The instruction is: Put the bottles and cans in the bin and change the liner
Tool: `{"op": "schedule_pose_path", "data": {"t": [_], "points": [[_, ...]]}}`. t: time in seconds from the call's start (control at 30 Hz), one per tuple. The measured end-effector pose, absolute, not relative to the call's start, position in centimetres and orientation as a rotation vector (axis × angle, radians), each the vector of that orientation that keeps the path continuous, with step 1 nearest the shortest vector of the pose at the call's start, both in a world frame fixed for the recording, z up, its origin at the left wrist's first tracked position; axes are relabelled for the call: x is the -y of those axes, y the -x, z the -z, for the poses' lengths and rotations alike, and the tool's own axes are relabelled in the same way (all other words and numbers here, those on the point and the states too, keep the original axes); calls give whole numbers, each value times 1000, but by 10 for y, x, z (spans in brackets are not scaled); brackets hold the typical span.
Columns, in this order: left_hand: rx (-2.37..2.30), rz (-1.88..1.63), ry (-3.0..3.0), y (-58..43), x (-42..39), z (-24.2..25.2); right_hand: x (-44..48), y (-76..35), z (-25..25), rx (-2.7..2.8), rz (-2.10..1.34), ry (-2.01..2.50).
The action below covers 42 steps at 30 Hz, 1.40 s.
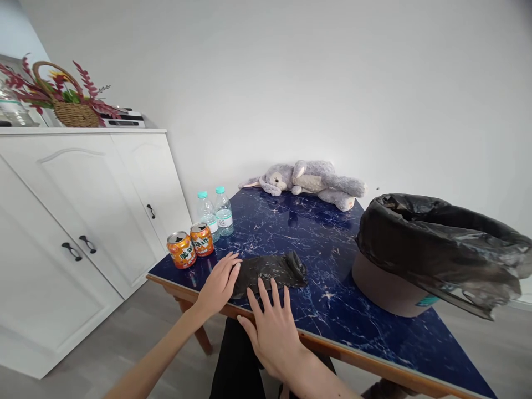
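A black plastic bag [266,271], flattened with its right end rolled up, lies near the front edge of the blue marbled table [328,271]. My left hand [218,285] rests at the bag's left end, fingers stretched out and close together. Over the bag's front side, my right hand [272,327] spreads its fingers, their tips on the plastic. Neither hand grips anything. To the right stands a brown-grey bin [384,288] lined with a loose black bag [419,238] that hangs over its rim.
Two orange cans [182,250] and two clear bottles [224,213] with teal caps stand at the table's left. A grey plush rabbit [316,177] lies along the back by the wall. Left of the table is a white cabinet [78,194] bearing a flower basket [77,113].
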<state>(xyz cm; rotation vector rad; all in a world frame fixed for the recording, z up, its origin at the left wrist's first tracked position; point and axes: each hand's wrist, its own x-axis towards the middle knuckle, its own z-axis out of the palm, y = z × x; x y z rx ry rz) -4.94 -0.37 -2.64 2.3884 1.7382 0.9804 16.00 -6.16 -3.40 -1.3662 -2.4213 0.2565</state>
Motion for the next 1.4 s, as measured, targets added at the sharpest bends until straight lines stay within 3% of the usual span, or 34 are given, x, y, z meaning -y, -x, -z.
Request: {"op": "schedule_pose_path", "data": {"t": [0.37,0.9,1.13,1.27,1.4], "points": [[-1867,-1285,-2199,47,5,28,20,-158,39,2393,-191,1512],[-1897,-1240,-2315,43,5,28,-98,-229,49,2205,-167,1820],[-1901,-1165,-2365,44,5,32,-161,-280,43,1771,-94,2198],[-1888,-1147,-2424,43,6,33,-169,-289,40,1604,-11,2291],[-1907,-1149,-2434,40,7,30,-150,-279,45,1785,17,2156]]}}
